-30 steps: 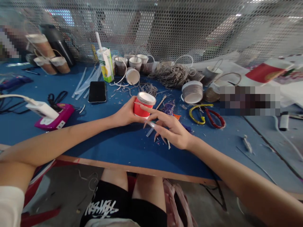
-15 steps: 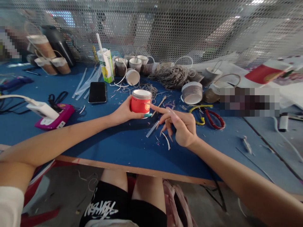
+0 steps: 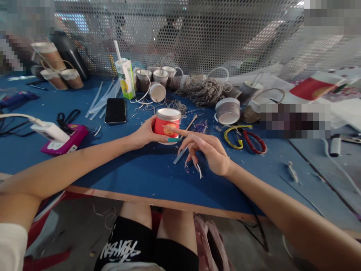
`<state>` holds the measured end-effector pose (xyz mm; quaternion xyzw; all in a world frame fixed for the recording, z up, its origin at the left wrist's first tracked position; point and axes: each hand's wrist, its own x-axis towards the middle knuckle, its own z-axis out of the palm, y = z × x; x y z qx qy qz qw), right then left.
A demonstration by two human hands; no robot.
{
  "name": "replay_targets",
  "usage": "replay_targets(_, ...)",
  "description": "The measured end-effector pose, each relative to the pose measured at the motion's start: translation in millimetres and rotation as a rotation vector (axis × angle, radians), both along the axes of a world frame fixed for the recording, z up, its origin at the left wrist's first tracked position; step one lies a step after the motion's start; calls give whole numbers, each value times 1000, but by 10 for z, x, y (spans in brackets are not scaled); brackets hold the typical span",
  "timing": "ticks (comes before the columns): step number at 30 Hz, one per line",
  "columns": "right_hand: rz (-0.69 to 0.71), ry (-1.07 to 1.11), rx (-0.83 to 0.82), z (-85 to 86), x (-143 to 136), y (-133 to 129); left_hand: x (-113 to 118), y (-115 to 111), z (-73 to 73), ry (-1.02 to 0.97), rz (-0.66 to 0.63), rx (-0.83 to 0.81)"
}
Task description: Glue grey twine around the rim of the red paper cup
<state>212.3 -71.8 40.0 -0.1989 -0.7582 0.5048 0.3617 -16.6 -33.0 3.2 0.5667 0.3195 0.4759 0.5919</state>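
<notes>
My left hand (image 3: 147,132) is closed around a small red cup (image 3: 163,124) with a white-grey rim and a round gold emblem. The thumb lies across its lower front, and the cup stands upright, tilted a little toward me. My right hand (image 3: 207,148) is at the cup's right side, its index finger stretched out to the red surface near the emblem. The other right fingers are spread and hold nothing I can see. Below them on the blue table (image 3: 135,169) lie a clear glue stick (image 3: 180,155) and a curved white strip (image 3: 199,172).
Pliers with yellow and red handles (image 3: 255,142) lie to the right. A phone (image 3: 115,110), a drink carton (image 3: 126,79) and a magenta power strip (image 3: 66,139) are at left. Several small cups (image 3: 158,92) and a heap of grey cord (image 3: 201,92) line the back, before a perforated metal screen (image 3: 197,34).
The cup has turned in my left hand, bringing the gold emblem from its right side toward the front. My right hand has shifted slightly left, its index finger staying at the cup.
</notes>
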Motion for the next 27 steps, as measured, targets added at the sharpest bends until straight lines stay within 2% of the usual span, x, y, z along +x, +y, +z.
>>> replay_targets(8, -23, 100, -163, 27, -2, 1, 5, 21, -26, -53, -4, -4)
replay_targets(17, -176, 196, -201, 48, -14, 30, -23, 18, -8, -93, -69, -3)
replay_targets(21, -174, 143, -210, 37, -28, 23, -4, 14, 16, -89, -92, 3)
replay_targets(24, -202, 61, -100, 79, 26, 51, 26, -9, 52, -79, -79, -13)
replay_targets(27, -369, -140, 235, 208, 145, 138, 45, -24, 71, -91, -33, -37)
